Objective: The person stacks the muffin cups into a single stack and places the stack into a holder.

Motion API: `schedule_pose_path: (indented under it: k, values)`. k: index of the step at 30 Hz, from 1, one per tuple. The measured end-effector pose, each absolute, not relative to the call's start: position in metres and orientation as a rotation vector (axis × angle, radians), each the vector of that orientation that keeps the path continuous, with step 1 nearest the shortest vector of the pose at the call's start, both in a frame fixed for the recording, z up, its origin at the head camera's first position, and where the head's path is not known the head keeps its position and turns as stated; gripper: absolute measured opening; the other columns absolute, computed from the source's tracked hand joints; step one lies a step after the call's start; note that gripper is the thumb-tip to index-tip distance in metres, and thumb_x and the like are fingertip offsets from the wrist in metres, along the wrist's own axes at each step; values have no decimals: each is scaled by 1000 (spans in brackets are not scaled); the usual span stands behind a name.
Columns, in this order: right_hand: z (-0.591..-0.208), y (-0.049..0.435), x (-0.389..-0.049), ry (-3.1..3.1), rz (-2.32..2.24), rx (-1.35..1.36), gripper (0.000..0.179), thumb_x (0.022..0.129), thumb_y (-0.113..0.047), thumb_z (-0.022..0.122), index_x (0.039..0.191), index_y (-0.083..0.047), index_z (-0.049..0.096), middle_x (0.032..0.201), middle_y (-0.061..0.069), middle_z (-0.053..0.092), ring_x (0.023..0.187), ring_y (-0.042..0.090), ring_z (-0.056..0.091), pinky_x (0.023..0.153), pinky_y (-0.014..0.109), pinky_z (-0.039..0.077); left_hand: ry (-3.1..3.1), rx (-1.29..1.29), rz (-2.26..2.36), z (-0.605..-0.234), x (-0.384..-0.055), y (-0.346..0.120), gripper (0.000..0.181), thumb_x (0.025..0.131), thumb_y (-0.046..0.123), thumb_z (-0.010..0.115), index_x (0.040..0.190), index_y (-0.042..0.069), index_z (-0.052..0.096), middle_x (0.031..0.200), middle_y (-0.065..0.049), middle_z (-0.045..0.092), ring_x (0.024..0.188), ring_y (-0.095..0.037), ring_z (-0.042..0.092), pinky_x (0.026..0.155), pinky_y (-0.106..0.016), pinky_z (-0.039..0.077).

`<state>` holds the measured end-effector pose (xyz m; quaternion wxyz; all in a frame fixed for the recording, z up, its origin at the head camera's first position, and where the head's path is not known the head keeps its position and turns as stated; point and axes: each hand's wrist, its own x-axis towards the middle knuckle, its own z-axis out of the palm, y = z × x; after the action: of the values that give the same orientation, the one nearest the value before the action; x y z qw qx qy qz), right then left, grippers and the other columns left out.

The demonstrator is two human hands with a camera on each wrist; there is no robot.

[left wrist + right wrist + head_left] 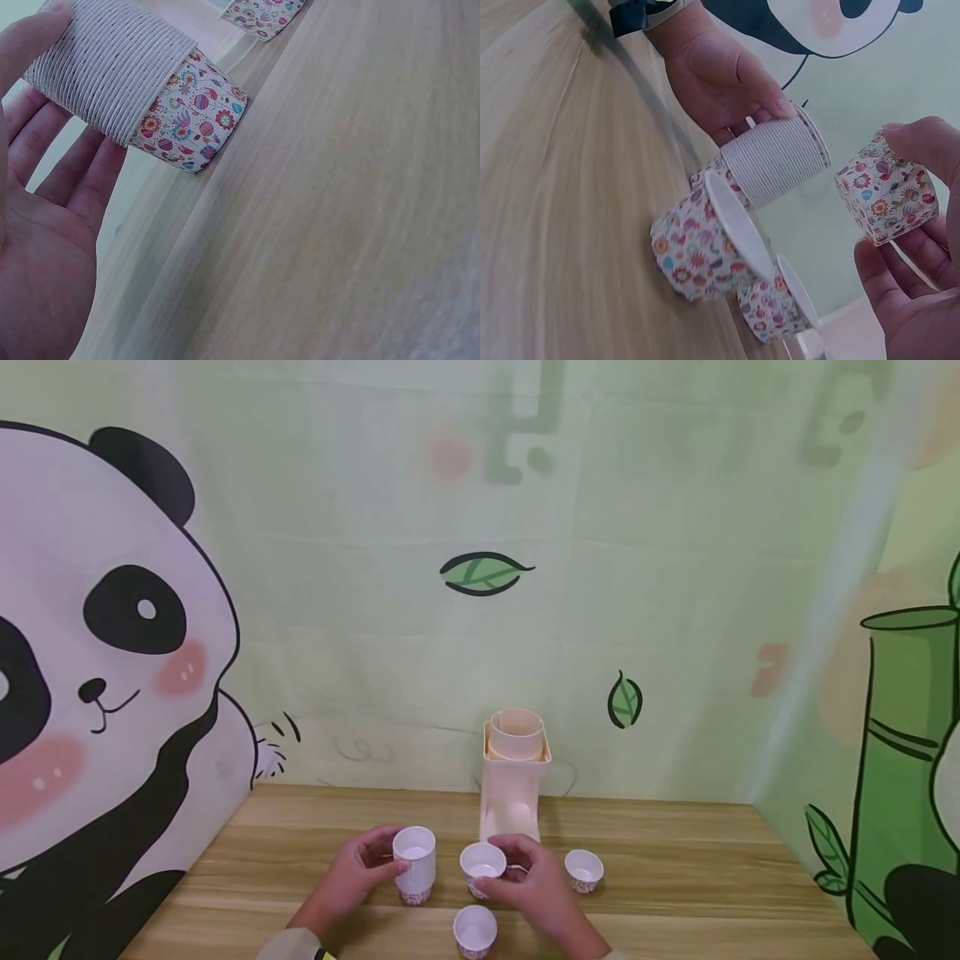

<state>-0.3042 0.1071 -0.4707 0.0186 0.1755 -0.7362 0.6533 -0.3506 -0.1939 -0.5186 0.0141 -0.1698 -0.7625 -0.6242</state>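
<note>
My left hand (360,870) grips a tall stack of white paper baking cups (414,867), thumb in front and fingers behind. Tightly nested rims form its ribbed side, and a floral print (191,116) shows on the lowest cup. Between the thumb and fingers of my right hand (531,883) is a single floral paper baking cup (889,191), its mouth up in the head view. A loose cup (475,933) stands on the table in front of it. Another cup (583,871) stands to the right of that hand.
Behind the cups, a pale peach stand (510,789) holds a round container (516,735) in its square top. The wood-grain table (675,843) meets a green printed backdrop (360,635) with a panda on the left and bamboo on the right.
</note>
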Motion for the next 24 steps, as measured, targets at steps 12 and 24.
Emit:
schedule_pose_path:
  k: [12, 24]
  values:
    - [-468, 89, -316, -2258, 2031, 580, 59, 79, -10, 88, 129, 6, 62, 118, 21, 71, 102, 18, 69, 89, 25, 59, -2363, -562, -1956, -516, -349, -194, 57, 91, 12, 77, 141, -4, 54, 130, -26, 66, 110, -6, 67, 96, -20, 52]
    - [-460, 71, -326, -2233, 2024, 593, 54, 79, -12, 89, 125, 2, 66, 116, 19, 72, 106, 23, 69, 90, 29, 60, -2367, -556, -1968, -518, -352, -194, 57, 91, 13, 77, 141, -2, 55, 130, -23, 68, 109, -5, 68, 96, -21, 53]
